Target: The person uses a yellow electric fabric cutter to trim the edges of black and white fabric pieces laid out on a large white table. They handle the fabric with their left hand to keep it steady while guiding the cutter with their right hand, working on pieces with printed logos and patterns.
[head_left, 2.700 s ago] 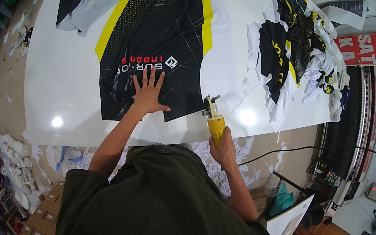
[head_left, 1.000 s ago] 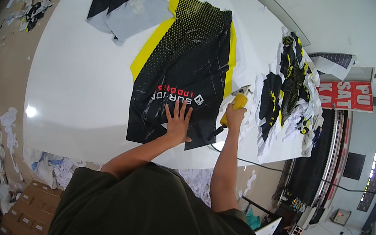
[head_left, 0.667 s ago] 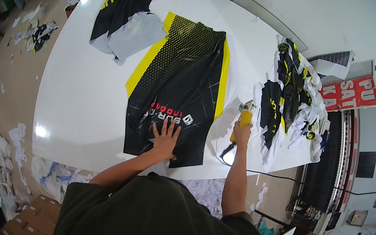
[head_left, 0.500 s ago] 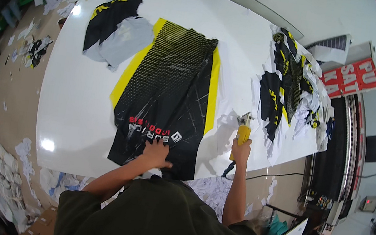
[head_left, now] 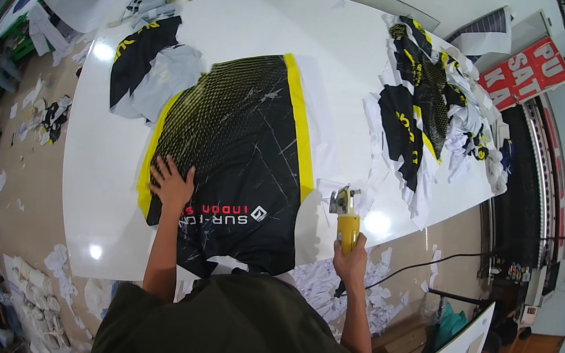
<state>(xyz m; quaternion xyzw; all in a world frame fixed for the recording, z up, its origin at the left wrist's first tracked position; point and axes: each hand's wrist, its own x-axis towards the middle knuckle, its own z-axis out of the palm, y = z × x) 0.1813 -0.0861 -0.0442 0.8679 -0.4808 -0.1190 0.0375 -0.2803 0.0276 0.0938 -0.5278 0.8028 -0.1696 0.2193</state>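
Note:
A large black printed fabric panel (head_left: 243, 149) with yellow side strips lies spread on the white table (head_left: 248, 13) in front of me. Its near end reaches the table's edge by my body. My left hand (head_left: 173, 186) rests flat on the panel's left part, fingers spread, beside the yellow strip. Wrapped in my right hand (head_left: 351, 260) is a yellow handheld electric fabric cutter (head_left: 348, 223), its metal head pointing away from me, to the right of the panel. A black cord trails off to the right from it.
Heaped at the table's right are black, yellow and white fabric pieces (head_left: 418, 109). A black-and-grey piece (head_left: 160, 72) lies at the far left. White scraps (head_left: 366, 300) cover the floor below the near edge. A large printer (head_left: 534, 183) stands on the right.
My left hand has moved left and farther out over the panel. The panel's far end has shifted and now slants. The cutter in my right hand is slightly nearer and further left.

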